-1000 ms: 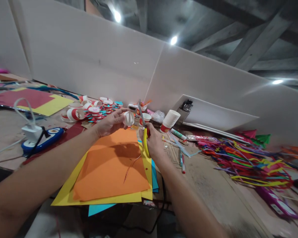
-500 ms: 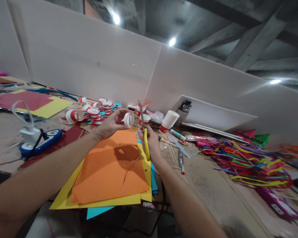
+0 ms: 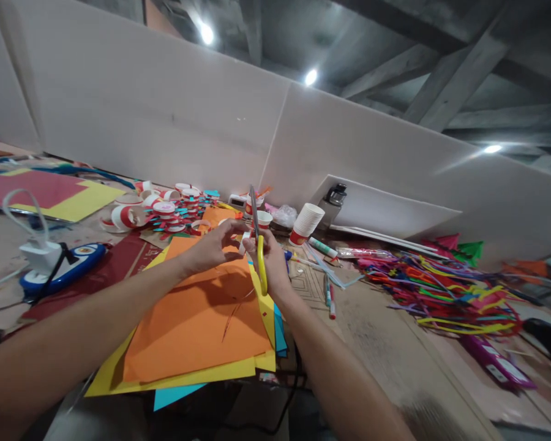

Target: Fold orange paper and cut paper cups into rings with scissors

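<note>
My left hand (image 3: 213, 246) is closed around a small white paper cup piece (image 3: 243, 243), held just above the orange paper sheet (image 3: 197, 318). My right hand (image 3: 272, 262) grips yellow-handled scissors (image 3: 259, 245), whose blades point up and away. The two hands touch at the cup piece. The orange sheet lies on yellow paper (image 3: 119, 367) and a blue sheet (image 3: 174, 395). Most of the cup piece is hidden by my fingers.
Several cut red-and-white cups (image 3: 165, 205) lie at the back left. A stack of paper cups (image 3: 305, 223), markers (image 3: 330, 294) and a heap of coloured strips (image 3: 450, 294) lie to the right. A blue power strip with a white charger (image 3: 57, 266) sits left. White boards (image 3: 165, 116) wall the far side.
My left hand lowered the cup piece and brought it against the right hand with the scissors. The view shifted slightly right.
</note>
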Available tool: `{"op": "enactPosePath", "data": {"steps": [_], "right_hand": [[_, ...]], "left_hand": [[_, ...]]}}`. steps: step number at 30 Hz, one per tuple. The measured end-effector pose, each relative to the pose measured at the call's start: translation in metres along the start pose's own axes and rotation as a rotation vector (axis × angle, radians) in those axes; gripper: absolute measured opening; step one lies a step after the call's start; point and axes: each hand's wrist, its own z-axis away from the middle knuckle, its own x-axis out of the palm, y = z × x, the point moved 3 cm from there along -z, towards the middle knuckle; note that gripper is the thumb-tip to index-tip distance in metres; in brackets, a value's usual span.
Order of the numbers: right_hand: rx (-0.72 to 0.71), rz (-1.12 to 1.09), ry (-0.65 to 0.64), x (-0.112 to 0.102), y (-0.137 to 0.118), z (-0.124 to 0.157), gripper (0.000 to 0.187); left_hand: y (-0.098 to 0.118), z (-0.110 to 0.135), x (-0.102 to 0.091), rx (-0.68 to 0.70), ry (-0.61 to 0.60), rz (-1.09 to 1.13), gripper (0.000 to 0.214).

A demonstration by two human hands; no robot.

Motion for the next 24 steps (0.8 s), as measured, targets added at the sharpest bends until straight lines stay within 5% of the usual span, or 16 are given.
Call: {"op": "enactPosePath", "data": {"steps": [4,7,13,20,24], "right_hand": [[0.020,-0.122,-0.025,0.001,0.000,0.001,0.038],[0.019,-0.125,-0.045,0.001,-0.003,0.002,0.037],[-0.059,0.142,0.015,-0.005,-0.009,0.004,0.029],[-0.182,0.475,-0.068,0.000,-0.013,0.009,0.022],[-0.133,0.430,-0.056,-0.001,-0.009,0.008,0.022]], "left_hand": [[0.003,0.002,0.004,-0.055,-0.024,0.130,0.048],[0.007,0.000,0.001,-0.083,0.074,0.159,0.039],[0.006,-0.005,-0.008,-0.117,0.229,0.316,0.049],[0.001,-0.006,-0.018,-0.063,0.374,0.332,0.048],[0.001,-0.006,-0.022,-0.074,0.439,0.307,0.054]]}}
